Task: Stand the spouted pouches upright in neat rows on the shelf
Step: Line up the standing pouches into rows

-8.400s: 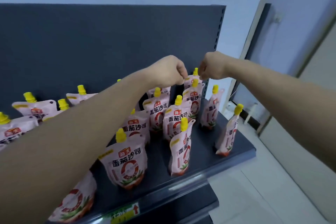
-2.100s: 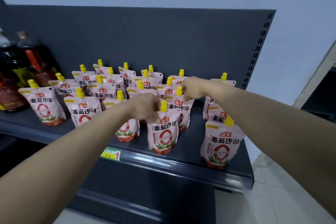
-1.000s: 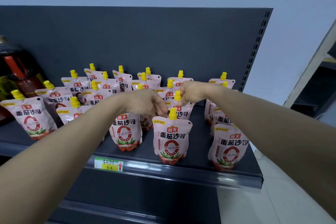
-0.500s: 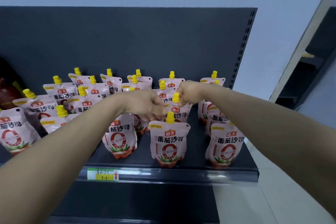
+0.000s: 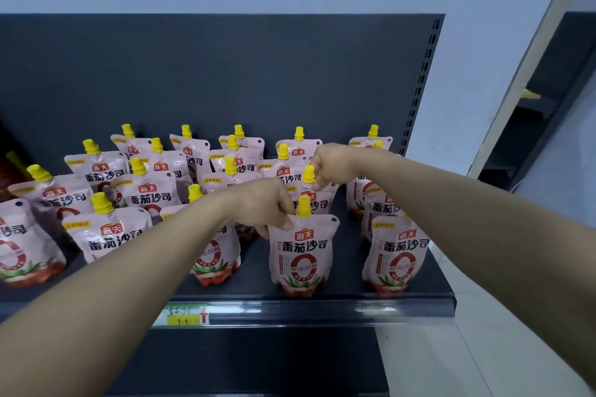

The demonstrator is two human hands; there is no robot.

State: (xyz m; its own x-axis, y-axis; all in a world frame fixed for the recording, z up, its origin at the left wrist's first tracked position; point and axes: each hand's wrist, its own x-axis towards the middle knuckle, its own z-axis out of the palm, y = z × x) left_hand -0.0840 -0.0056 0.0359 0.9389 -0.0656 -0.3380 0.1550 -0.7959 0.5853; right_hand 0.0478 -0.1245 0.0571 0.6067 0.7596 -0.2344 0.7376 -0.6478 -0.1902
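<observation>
A dark grey shelf [image 5: 350, 284] is seen from the front, with many pink spouted pouches [image 5: 151, 200] stood on it, each topped by a yellow cap. The front pouch [image 5: 303, 255] is stood upright close to the shelf's front edge, right of the middle. Its top seam is pinched by the left hand [image 5: 263, 203], whose fingers are curled down onto the seam just left of its cap [image 5: 303, 206]. Directly behind it, a second pouch [image 5: 319, 203] is held upright by the right hand [image 5: 332, 164], its fingertips closed on the neck just beside that pouch's cap [image 5: 308, 173]. Both forearms are stretched in over the front edge, the left one crossing in front of a pouch near the middle of that edge, which is partly hidden by it. Another pouch [image 5: 398, 255] is stood upright near the front right corner, with more lined up behind it toward the back edge. Toward the left end the pouches are set more loosely, several tilted and overlapping one another. A green and yellow price label [image 5: 185, 316] is fixed to the front edge, left of the middle. A dark back panel [image 5: 225, 74] is raised behind the back edge.
</observation>
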